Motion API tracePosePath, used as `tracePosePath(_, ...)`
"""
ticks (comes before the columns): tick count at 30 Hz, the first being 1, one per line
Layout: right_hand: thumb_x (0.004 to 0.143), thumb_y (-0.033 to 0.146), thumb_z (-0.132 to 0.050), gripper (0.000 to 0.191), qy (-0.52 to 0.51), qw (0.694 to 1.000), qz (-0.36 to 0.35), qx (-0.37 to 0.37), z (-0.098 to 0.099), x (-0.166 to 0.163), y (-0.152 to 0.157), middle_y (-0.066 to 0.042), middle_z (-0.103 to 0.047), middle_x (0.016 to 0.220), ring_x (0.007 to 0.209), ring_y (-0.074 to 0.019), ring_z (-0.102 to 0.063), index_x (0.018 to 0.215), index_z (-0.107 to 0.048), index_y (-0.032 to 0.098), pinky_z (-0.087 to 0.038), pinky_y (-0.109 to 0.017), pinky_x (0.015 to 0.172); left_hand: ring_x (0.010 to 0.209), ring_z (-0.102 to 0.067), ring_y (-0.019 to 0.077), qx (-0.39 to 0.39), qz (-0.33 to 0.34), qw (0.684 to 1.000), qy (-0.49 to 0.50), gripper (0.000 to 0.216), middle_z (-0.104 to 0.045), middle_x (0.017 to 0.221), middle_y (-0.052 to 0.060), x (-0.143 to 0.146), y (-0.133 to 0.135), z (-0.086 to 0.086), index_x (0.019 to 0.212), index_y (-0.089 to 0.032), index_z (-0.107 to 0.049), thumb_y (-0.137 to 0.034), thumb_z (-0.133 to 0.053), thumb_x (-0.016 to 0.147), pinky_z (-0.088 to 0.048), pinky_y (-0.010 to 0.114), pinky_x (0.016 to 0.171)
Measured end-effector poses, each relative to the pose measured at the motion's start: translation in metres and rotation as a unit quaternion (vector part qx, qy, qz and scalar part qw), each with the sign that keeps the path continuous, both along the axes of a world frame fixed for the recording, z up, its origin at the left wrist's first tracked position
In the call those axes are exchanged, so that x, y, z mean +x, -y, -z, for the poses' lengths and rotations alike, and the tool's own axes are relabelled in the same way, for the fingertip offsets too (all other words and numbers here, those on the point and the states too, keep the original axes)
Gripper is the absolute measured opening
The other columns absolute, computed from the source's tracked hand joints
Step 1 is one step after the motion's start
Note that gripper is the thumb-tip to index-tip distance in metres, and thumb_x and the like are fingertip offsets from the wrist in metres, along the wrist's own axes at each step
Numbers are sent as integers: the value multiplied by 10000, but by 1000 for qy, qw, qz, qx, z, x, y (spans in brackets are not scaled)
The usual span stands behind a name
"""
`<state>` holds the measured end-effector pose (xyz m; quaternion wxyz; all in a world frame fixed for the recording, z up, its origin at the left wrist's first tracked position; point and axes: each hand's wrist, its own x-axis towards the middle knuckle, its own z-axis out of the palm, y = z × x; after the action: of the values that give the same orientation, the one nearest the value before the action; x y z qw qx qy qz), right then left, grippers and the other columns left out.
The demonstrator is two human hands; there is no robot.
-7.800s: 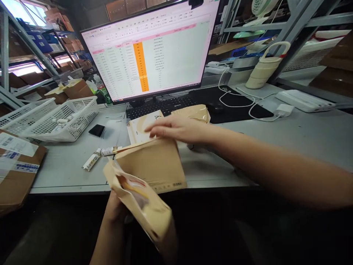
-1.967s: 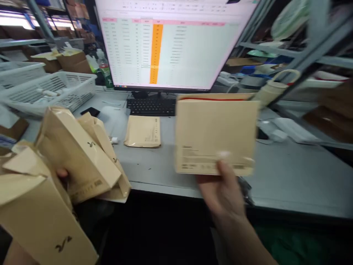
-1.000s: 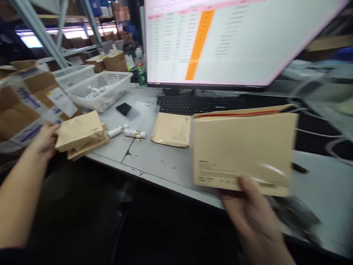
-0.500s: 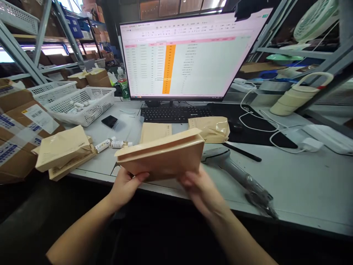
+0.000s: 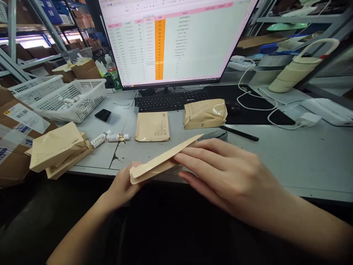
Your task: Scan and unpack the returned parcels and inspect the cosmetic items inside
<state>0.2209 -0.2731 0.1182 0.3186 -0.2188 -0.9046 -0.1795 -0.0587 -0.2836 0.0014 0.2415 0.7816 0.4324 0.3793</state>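
A flat kraft paper bag [image 5: 162, 161] is held edge-on over the front edge of the grey table [image 5: 289, 162]. My left hand [image 5: 122, 186] grips its near left end from below. My right hand [image 5: 226, 173] lies on its right part with the fingers stretched out flat, pressing on it. Beyond, on the table, rest a flat kraft envelope [image 5: 152, 126] and a filled kraft pouch [image 5: 204, 113]. A stack of kraft bags [image 5: 56, 149] sits at the left edge.
A large monitor [image 5: 176, 40] and black keyboard [image 5: 171, 100] stand behind. White baskets [image 5: 71, 97], a black phone [image 5: 103, 115], two small tubes [image 5: 109, 138], a taped carton [image 5: 13, 132], a black pen [image 5: 239, 133], white cables and tape rolls [image 5: 292, 71] surround the work spot.
The bag was held upright in my right hand, then taken in both hands. It now lies nearly flat, with my right hand spread on top. The other bags were set down at the left.
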Motion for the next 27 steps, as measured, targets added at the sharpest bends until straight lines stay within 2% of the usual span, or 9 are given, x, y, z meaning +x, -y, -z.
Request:
tracePosePath(3,973,285,-589,311,65,997,47,1,-6,-2,11,-123,-750,1059,912,-265,-651,1183,-697,82,-548,-409,819,957,-710,209,22,-8,999,-23,254,-729,1091,69,-6,3,3,1200,-231,-620,-251,-614,947,-583,313,818)
tracePosePath(7,980,387,-574,396,102,992,70,6,-6,-7,15,-167,-701,1138,1041,-312,-606,1192,-681,71,-497,-442,908,927,-718,200,28,-9,999,-33,296,-739,1089,59,-8,2,1,1223,-248,-631,-244,-644,928,-588,298,798)
tracePosePath(12,953,501,-598,366,97,992,76,-18,-4,-9,5,-125,-665,1000,915,-284,-575,1026,-695,155,-454,-425,817,1050,-723,227,49,62,997,20,352,-732,1197,79,-1,0,-11,1266,-277,-630,-190,-644,926,-593,339,895)
tracePosePath(15,959,486,-597,336,77,993,88,-12,-2,-13,0,-116,-642,946,873,-266,-563,919,-673,161,-433,-414,796,1285,-618,288,26,94,993,70,687,-608,1427,109,7,7,-24,1515,-369,-420,-271,-716,902,-536,453,1049)
tracePosePath(17,973,443,-588,312,57,995,83,3,0,-18,0,-101,-629,884,837,-246,-560,864,-654,158,-431,-400,788,1383,-525,352,0,116,985,131,936,-499,1534,138,13,15,-35,1605,-390,-222,-458,-768,848,-495,538,1095)
tracePosePath(18,977,407,-588,288,45,996,75,14,2,-20,0,-85,-619,838,804,-230,-555,836,-645,164,-430,-390,773,1396,-508,371,-8,120,979,162,985,-480,1549,144,16,18,-42,1616,-385,-186,-536,-760,829,-486,556,1102)
tracePosePath(20,967,299,-606,205,18,998,53,41,8,-22,3,-47,-602,761,740,-197,-543,803,-638,180,-424,-369,744,1350,-557,364,-10,109,975,193,879,-543,1499,134,21,24,-55,1604,-369,-255,-549,-706,871,-495,537,1102)
tracePosePath(22,931,185,-621,139,-19,997,11,71,18,-22,5,-20,-604,724,706,-172,-540,793,-642,196,-419,-355,724,1270,-631,325,-19,81,980,182,713,-628,1417,108,24,26,-65,1580,-358,-334,-442,-645,944,-504,489,1102)
tracePosePath(27,874,92,-581,199,-91,988,-87,90,45,-15,6,11,-641,738,706,-148,-543,774,-661,245,-404,-346,690,1240,-658,294,-35,66,982,172,585,-696,1332,72,26,26,-70,1574,-327,-373,-353,-534,1012,-479,454,1132)
